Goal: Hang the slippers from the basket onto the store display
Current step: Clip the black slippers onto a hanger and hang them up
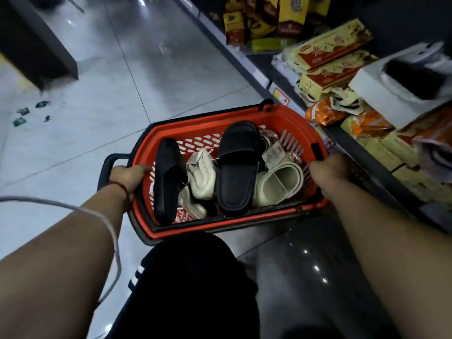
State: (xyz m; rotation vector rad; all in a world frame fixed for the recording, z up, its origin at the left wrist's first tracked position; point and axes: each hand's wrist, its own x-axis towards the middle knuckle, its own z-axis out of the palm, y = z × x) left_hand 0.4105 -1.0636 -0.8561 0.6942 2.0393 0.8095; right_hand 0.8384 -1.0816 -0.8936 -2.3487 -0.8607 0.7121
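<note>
A red plastic basket [208, 128] with dark trim is held above the tiled floor, in front of my knees. Inside lie several slippers: a black slide [238, 165] in the middle, a black slipper [167, 179] standing on its side at the left, cream slippers [203, 174] between them and a pale green-white pair [278, 183] at the right, some with paper tags. My left hand [128, 177] grips the basket's left rim. My right hand [330, 173] grips the right rim. No slipper display is in view.
Store shelves [259, 77] run along the right, stocked with yellow and red boxed goods [335, 47], orange packets [325, 113] and an open white box [401, 81]. A dark fixture [36, 42] stands at the far left, with small green scraps [23, 112] on the floor. A white cord [107, 223] crosses my left forearm.
</note>
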